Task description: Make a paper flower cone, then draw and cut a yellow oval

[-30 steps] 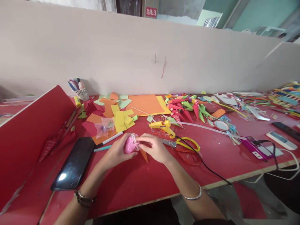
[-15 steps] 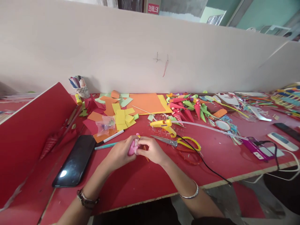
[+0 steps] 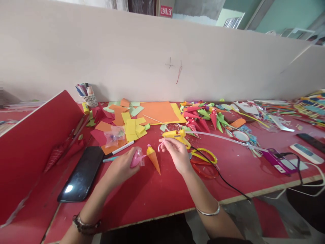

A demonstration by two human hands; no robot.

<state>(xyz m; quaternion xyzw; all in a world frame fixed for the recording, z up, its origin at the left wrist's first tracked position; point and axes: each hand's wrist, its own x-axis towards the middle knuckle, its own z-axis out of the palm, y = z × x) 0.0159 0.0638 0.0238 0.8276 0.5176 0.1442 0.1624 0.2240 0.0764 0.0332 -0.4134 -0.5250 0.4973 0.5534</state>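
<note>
On the big red surface [image 3: 142,198], between the left hand [image 3: 124,166] and the right hand [image 3: 178,153], lies an orange cone [image 3: 153,160]. The left hand grips a clear bag [image 3: 141,163] with a pink lump [image 3: 134,160] inside; the right hand pinches a tiny pink strip [image 3: 159,146].

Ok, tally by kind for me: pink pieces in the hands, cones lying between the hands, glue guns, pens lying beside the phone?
Pink pieces: 2, left hand and right hand
Cone: 1
Glue gun: 1
Pens: 2
Total: 6
</note>
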